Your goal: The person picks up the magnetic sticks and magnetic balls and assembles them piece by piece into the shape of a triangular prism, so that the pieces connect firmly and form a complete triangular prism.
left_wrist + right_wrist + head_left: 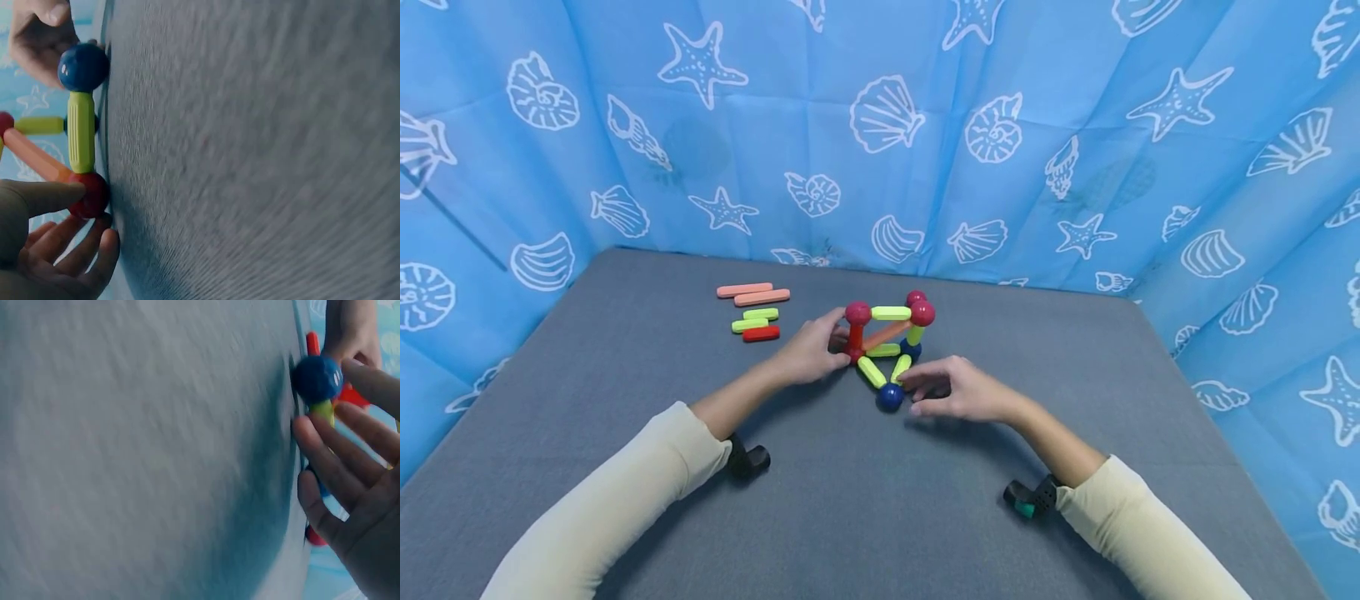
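Head view: rod-and-ball frame (887, 337), which we judge light, rigid, easily pulled apart; left hand (808, 350) fingers pinch its red corner ball (90, 194), right hand (962, 390) fingers relaxed beside the blue ball (890, 397).

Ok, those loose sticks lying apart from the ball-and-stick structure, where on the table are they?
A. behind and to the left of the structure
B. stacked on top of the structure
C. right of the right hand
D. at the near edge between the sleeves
A: in the head view the loose sticks lie behind and left of the ball-and-stick structure, beyond the left hand.
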`<state>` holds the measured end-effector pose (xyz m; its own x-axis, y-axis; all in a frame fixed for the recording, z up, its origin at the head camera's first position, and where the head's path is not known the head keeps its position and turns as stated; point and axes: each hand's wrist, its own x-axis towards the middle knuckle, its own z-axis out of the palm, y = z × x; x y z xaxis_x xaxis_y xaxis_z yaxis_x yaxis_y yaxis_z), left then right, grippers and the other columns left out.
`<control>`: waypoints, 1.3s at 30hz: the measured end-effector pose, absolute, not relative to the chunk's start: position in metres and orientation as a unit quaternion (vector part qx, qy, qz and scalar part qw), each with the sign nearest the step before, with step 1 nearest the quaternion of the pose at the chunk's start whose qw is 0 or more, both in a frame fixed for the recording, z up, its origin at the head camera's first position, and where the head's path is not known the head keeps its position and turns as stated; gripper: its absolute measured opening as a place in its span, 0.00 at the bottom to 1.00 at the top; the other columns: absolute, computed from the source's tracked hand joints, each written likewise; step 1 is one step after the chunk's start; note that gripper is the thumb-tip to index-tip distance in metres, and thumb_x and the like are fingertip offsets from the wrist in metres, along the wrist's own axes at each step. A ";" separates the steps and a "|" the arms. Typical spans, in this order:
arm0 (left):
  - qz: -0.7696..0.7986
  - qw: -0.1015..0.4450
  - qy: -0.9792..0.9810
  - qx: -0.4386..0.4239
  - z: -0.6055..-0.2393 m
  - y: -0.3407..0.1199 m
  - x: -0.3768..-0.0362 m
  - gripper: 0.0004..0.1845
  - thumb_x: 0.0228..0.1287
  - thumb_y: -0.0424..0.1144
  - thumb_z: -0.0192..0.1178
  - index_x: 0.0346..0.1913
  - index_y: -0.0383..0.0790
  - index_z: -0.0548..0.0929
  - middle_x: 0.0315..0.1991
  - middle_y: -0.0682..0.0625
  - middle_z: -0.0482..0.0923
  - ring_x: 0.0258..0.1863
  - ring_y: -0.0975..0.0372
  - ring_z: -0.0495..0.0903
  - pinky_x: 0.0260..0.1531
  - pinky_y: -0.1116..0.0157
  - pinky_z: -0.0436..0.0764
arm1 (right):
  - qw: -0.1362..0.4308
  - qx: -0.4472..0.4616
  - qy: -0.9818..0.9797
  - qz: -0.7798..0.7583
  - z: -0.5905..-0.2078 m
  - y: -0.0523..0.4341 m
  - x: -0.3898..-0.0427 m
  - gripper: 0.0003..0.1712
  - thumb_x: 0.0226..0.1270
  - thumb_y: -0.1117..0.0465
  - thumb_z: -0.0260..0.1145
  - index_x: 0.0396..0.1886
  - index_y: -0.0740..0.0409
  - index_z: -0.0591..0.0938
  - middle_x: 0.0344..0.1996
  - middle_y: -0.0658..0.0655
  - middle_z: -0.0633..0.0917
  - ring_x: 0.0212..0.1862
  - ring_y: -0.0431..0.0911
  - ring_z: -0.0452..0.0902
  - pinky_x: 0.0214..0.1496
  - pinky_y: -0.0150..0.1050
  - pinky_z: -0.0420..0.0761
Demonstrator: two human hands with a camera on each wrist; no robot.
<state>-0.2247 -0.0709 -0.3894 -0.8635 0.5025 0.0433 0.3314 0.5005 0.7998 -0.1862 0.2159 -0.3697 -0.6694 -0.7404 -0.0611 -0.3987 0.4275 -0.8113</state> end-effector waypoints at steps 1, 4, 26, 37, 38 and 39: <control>0.437 0.099 0.860 0.244 -0.389 -0.071 -0.226 0.36 0.61 0.25 0.66 0.71 0.35 0.64 0.60 0.36 0.78 0.61 0.47 0.77 0.63 0.47 0.71 | 0.204 -0.343 0.820 -0.411 -0.370 0.218 -0.188 0.24 0.67 0.63 0.68 0.60 0.67 0.78 0.52 0.63 0.84 0.52 0.52 0.82 0.55 0.44 0.81; 0.437 0.108 0.859 0.245 -0.388 -0.072 -0.230 0.36 0.62 0.26 0.65 0.72 0.35 0.63 0.61 0.36 0.77 0.63 0.47 0.75 0.65 0.46 0.68 | 0.159 -0.308 0.838 -0.421 -0.370 0.227 -0.198 0.20 0.67 0.64 0.68 0.56 0.69 0.80 0.49 0.64 0.85 0.51 0.54 0.82 0.54 0.44 0.81; 0.444 0.133 0.854 0.238 -0.392 -0.072 -0.241 0.35 0.64 0.28 0.64 0.72 0.38 0.63 0.63 0.38 0.76 0.66 0.49 0.72 0.68 0.46 0.64 | 0.134 -0.255 0.845 -0.451 -0.387 0.221 -0.233 0.23 0.66 0.70 0.66 0.61 0.69 0.77 0.56 0.65 0.82 0.62 0.58 0.75 0.65 0.55 0.71; 0.455 0.119 0.851 0.235 -0.393 -0.076 -0.235 0.34 0.64 0.27 0.63 0.72 0.38 0.64 0.63 0.39 0.76 0.62 0.49 0.76 0.65 0.47 0.69 | 0.113 -0.250 0.850 -0.450 -0.391 0.216 -0.231 0.22 0.68 0.69 0.65 0.61 0.68 0.78 0.56 0.65 0.82 0.61 0.57 0.75 0.65 0.55 0.71; 0.455 0.115 0.852 0.233 -0.392 -0.078 -0.233 0.34 0.64 0.27 0.63 0.72 0.38 0.65 0.62 0.40 0.77 0.60 0.50 0.78 0.64 0.48 0.70 | 0.112 -0.250 0.852 -0.447 -0.391 0.216 -0.231 0.23 0.68 0.69 0.65 0.62 0.68 0.78 0.57 0.65 0.82 0.62 0.57 0.75 0.65 0.55 0.71; 0.454 0.110 0.853 0.232 -0.391 -0.081 -0.232 0.34 0.64 0.26 0.63 0.72 0.39 0.65 0.61 0.40 0.78 0.58 0.51 0.79 0.62 0.49 0.72 | 0.112 -0.250 0.853 -0.445 -0.391 0.216 -0.231 0.23 0.68 0.69 0.65 0.62 0.68 0.78 0.57 0.65 0.82 0.62 0.57 0.75 0.65 0.55 0.71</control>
<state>-0.2322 -0.0806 -0.3914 -0.8677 0.4966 0.0227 0.2965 0.4803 0.8255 -0.2308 0.2157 -0.3906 -0.8502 -0.5255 0.0316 -0.3261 0.4786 -0.8152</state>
